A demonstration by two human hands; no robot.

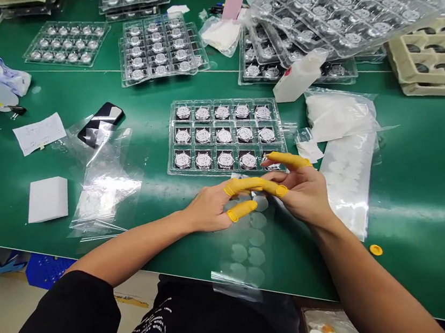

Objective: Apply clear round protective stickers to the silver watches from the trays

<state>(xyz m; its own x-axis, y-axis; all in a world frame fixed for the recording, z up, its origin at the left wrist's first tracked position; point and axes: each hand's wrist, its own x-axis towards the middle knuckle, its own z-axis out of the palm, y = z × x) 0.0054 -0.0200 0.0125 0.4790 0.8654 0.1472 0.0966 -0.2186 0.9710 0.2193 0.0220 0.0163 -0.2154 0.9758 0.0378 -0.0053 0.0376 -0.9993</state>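
Both of my hands meet just below a clear tray (pixel 172 168) holding rows of round watch pieces (pixel 223 135). My left hand (pixel 211 207) has yellow finger cots on its thumb and index finger. Its fingers close around something small and shiny that I cannot make out. My right hand (pixel 305 191) also wears yellow cots. Its thumb tip touches my left index tip, while its index finger stretches out over the tray's near right corner. Below the fingers, a clear sheet of round films (pixel 257 256) reaches over the table edge; its upper end is partly hidden.
To the right lie a plastic bag of white material (pixel 340 114) and a white bottle (pixel 296 77). Stacked clear trays (pixel 333 7) stand behind them. Left are a phone (pixel 101 123), clear bags (pixel 106 194) and a white block (pixel 48 199). A yellow cot (pixel 376 250) lies near the edge.
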